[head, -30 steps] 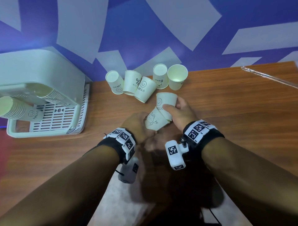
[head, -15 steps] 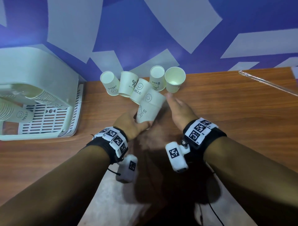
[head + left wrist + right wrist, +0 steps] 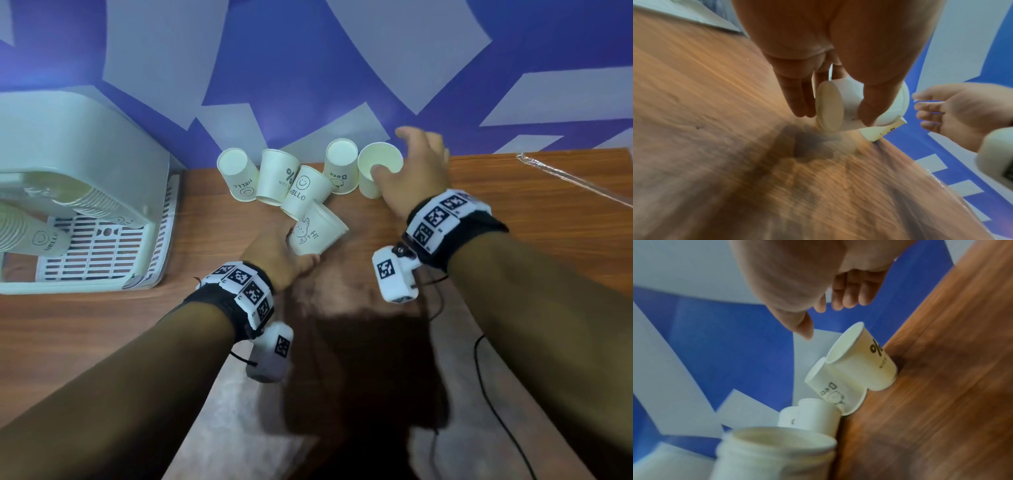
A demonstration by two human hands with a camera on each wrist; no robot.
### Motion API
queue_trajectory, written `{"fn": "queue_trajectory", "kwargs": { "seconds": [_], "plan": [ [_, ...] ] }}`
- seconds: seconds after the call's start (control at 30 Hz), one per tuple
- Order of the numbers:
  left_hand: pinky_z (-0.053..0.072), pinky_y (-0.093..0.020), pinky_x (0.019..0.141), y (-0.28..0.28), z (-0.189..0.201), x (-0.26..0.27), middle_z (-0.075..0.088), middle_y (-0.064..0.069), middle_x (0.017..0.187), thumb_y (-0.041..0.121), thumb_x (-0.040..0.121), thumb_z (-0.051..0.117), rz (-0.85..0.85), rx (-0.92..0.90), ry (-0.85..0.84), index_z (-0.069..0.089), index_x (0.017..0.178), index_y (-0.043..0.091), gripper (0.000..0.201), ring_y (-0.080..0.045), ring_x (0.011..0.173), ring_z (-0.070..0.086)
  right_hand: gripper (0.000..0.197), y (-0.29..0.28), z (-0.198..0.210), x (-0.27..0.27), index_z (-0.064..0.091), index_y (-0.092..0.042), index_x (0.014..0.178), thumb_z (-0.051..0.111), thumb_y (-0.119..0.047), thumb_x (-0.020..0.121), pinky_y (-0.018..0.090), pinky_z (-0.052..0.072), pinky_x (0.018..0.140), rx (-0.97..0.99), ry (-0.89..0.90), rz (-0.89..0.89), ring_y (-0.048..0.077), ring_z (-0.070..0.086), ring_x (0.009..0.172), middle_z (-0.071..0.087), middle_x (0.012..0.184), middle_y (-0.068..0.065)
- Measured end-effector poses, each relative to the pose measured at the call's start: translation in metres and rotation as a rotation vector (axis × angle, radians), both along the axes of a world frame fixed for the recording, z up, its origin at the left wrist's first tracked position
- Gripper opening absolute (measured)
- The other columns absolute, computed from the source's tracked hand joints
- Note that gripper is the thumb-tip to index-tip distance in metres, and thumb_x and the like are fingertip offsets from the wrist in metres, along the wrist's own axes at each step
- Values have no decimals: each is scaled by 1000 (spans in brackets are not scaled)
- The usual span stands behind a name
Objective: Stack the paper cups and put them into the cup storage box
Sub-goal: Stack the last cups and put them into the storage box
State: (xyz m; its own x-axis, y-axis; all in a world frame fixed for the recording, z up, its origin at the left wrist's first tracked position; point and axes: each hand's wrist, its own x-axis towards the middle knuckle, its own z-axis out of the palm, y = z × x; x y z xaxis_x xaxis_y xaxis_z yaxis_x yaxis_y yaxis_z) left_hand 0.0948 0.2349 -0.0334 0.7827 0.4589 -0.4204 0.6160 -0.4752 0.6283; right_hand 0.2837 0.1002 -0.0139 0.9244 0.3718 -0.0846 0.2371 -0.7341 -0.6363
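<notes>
My left hand [image 3: 291, 246] grips a short stack of nested white paper cups [image 3: 317, 233] by its base, tilted, rabbit print up; the left wrist view shows the stack's bottom [image 3: 830, 105] between fingers and thumb. My right hand [image 3: 407, 161] hovers open over an upright cup [image 3: 373, 181] at the row's right end, thumb above its rim. From the right wrist, the right hand [image 3: 824, 319] is spread above that cup [image 3: 859, 363], apart from it. Other loose cups: Bear cup [image 3: 339, 169], HELLO smiley cup [image 3: 303, 192], % cup [image 3: 279, 180], inverted cup [image 3: 238, 174].
The pale cup storage box [image 3: 78, 164] with its slotted tray [image 3: 102, 253] stands at the left, with long cup stacks [image 3: 30, 233] lying inside. A clear plastic sleeve [image 3: 575, 178] lies at the far right. The blue-and-white wall runs close behind the cups.
The right hand pushed a cup onto the one in my left hand, let go, and moved back and right to the upright cup. The left hand kept hold of the stack.
</notes>
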Motion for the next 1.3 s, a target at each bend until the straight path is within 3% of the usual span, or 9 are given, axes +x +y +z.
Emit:
{"fn": "queue_trajectory", "kwargs": {
  "seconds": [0.13, 0.4, 0.47, 0.6, 0.7, 0.87, 0.97, 1.13, 1.3],
  "plan": [
    [36, -17, 63, 3, 6, 1, 61, 10, 94, 22, 77, 78, 39, 26, 22, 55, 121, 28, 50, -14, 87, 57, 90, 9, -17, 6, 16, -24, 156, 68, -39, 84, 36, 23, 117, -260, 88, 221, 23, 16, 148, 14, 164, -4],
    [47, -26, 74, 20, 7, -4, 60, 16, 86, 12, 67, 82, 109, -21, -39, 53, 104, 32, 51, -8, 82, 60, 74, -3, -10, -22, 41, -35, 143, 69, -50, 76, 31, 38, 102, 228, 286, -120, 15, 47, 125, 41, 143, -2],
    [45, -20, 72, 19, 7, -4, 61, 17, 87, 10, 67, 83, 105, -62, -73, 55, 101, 34, 51, -2, 82, 59, 60, -1, -12, -41, 55, -38, 130, 65, -61, 75, 36, 44, 102, 303, 460, -35, 14, 58, 116, 55, 131, -2],
    [38, -5, 65, 17, 12, -6, 61, 20, 87, 10, 68, 84, 64, -116, -83, 56, 108, 33, 54, 9, 79, 56, 38, 18, -6, -81, 56, -24, 127, 50, -47, 97, 17, 40, 79, 289, 676, 195, 7, 59, 106, 63, 120, -5],
    [40, -8, 66, 25, 9, -20, 63, 19, 91, 15, 67, 86, 138, -124, -66, 57, 110, 33, 55, 5, 84, 58, 45, 38, -8, -80, 59, -19, 115, 36, -54, 98, 31, 42, 89, 221, 662, 258, 18, 58, 109, 63, 119, 4],
    [42, -21, 70, 49, 8, -52, 63, 13, 94, 18, 69, 86, 261, -72, -29, 58, 111, 28, 51, -10, 87, 60, 55, 76, -15, -59, 44, -30, 138, 54, -53, 89, 32, 40, 89, 120, 464, -84, 20, 52, 107, 41, 137, -1],
    [39, -17, 64, 59, 6, -66, 64, 14, 93, 16, 69, 86, 292, -60, -38, 58, 104, 29, 46, -4, 82, 60, 61, 94, -28, -56, 42, -32, 141, 57, -54, 86, 35, 42, 86, 71, 545, -141, 23, 55, 98, 52, 135, 0],
    [36, -15, 61, 74, 6, -76, 58, 20, 87, 13, 71, 84, 276, -69, -40, 54, 100, 31, 45, 5, 77, 53, 42, 86, -35, -63, 63, -19, 112, 58, -53, 87, 30, 36, 72, -17, 513, -87, 24, 56, 85, 61, 95, -1],
    [44, -19, 66, 80, 5, -62, 64, 11, 91, 16, 67, 84, 159, -29, -29, 60, 101, 28, 43, -8, 81, 61, 53, 58, -31, -81, 66, -11, 87, 72, -57, 61, 48, 54, 91, 282, 562, -241, 28, 69, 91, 74, 90, 10]
  ]
}}
